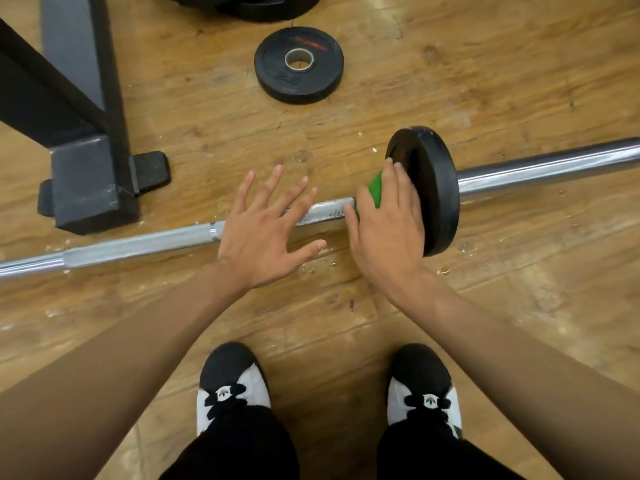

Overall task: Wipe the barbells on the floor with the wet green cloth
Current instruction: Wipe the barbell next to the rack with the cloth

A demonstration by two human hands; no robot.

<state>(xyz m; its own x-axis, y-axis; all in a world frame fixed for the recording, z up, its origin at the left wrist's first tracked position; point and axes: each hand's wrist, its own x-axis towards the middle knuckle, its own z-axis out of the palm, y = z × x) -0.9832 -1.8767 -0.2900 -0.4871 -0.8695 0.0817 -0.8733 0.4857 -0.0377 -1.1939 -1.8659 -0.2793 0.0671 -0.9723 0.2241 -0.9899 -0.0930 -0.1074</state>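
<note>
**Entry: barbell wipe, plate end in hand**

- Barbell: lay across the wooden floor, left to right, just beyond my shoes.
- Mounted plate: stood on the bar right of centre.
- Green cloth: wadded where the bar met the plate's left face.
- Right hand: gripped the cloth, thumb round the wad, fingers laid up against the plate.
- Left hand: spread wide over the bar's knurled middle and held nothing. I could not tell whether it touched.
- Loose plate: flat on the floor, farther off.
- Rack foot: far left.

Progress, as I judged it: wiping was under way at the plate. No wet trace showed what was already done. The long left run, the right sleeve and any other bars looked left to do.
</note>
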